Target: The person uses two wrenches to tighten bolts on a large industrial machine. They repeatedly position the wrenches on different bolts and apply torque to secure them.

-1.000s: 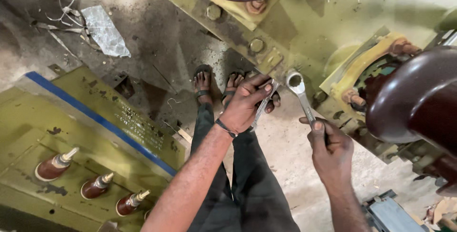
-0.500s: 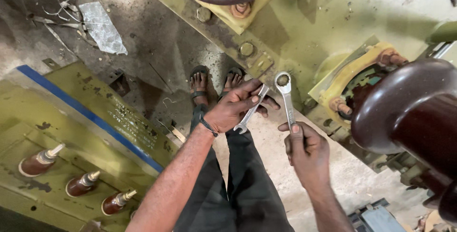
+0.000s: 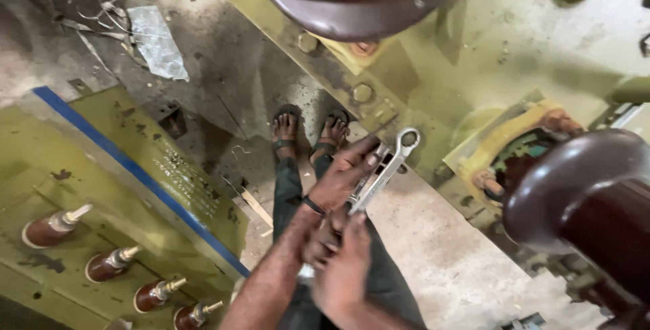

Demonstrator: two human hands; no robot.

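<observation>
- Nearest to us is the right hand (image 3: 345,269), low in the middle. Its fingers curl around the bottom end of the shiny silver metal wrench (image 3: 382,171) — clenched on it.
- Just above it is the left hand (image 3: 345,176), with a dark band on the wrist. Its fingers wrap around the middle of the same wrench, so both hands grasp one tool.
- The wrench tilts up to the right. Its ring end pokes out past the left hand, close to the edge of the big yellow-green metal tank (image 3: 474,79).
- Below the hands we see dark trousers and two feet in sandals (image 3: 308,134) on the dusty grey floor (image 3: 440,255).
- To the left lies a flat yellow-green lid with a blue edge (image 3: 128,181) — four small brown knobs with metal tips (image 3: 112,266) stand on it.
- On the right is a big shiny brown insulator (image 3: 582,201).
- Far off, top left, lie loose wires (image 3: 101,5).
</observation>
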